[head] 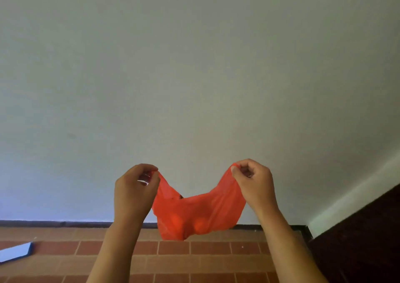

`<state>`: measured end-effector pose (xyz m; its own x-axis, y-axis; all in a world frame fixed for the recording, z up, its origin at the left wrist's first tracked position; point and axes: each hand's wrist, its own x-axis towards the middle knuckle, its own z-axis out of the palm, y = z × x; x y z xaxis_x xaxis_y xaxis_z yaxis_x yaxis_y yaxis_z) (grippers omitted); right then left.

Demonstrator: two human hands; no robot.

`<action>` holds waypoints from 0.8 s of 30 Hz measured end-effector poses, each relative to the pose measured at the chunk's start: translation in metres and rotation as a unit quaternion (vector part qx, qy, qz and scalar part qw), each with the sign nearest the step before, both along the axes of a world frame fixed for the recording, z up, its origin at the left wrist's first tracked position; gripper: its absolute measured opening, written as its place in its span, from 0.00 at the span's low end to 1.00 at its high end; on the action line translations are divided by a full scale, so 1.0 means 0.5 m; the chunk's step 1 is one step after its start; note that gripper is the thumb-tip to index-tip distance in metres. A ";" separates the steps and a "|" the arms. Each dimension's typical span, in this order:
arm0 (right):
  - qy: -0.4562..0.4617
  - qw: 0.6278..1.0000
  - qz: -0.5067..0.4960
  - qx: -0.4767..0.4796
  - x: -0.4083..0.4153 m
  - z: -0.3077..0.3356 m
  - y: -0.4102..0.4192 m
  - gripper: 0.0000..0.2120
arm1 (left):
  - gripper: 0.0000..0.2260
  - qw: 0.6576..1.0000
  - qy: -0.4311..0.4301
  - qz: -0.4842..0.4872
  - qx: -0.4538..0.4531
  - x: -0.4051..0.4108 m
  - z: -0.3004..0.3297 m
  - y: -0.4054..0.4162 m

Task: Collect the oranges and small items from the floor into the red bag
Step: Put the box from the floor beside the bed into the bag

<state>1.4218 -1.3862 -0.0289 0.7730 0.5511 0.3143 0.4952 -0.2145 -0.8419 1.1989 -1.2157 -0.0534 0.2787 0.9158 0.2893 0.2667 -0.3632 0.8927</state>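
Hands raised before a pale wall [194,66], you hold the red bag [199,213] up by its two handles, well clear of the tiled floor [194,261]. Your left hand [135,187] pinches one handle between curled fingers and thumb; your right hand [252,181] does the same with the other, so the mouth sags between them and the load hangs in the bottom. Rounded bulges, probably oranges [179,220], press against the thin plastic there. Holding the handles apart likely keeps the bag from spilling and leaves them ready for tying or carrying. A blue-edged flat object [16,251] lies on the tiles at far left; no loose fruit shows on the visible floor, so collecting looks close to finished.
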 end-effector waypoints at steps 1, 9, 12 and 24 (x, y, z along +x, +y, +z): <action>0.000 1.000 0.014 0.000 0.000 0.001 0.034 0.06 | 0.10 1.000 -0.001 0.012 0.003 -0.010 -0.001 0.022; 0.003 0.989 0.149 -0.009 -0.024 -0.019 0.336 0.06 | 0.10 0.985 0.004 0.169 0.018 -0.112 -0.024 0.194; 0.006 0.977 0.215 -0.014 -0.034 -0.038 0.453 0.06 | 0.10 0.971 0.001 0.237 0.016 -0.141 -0.035 0.246; 0.030 0.877 0.479 -0.038 -0.058 -0.080 0.815 0.08 | 0.17 0.887 0.034 0.459 0.019 -0.151 -0.042 0.340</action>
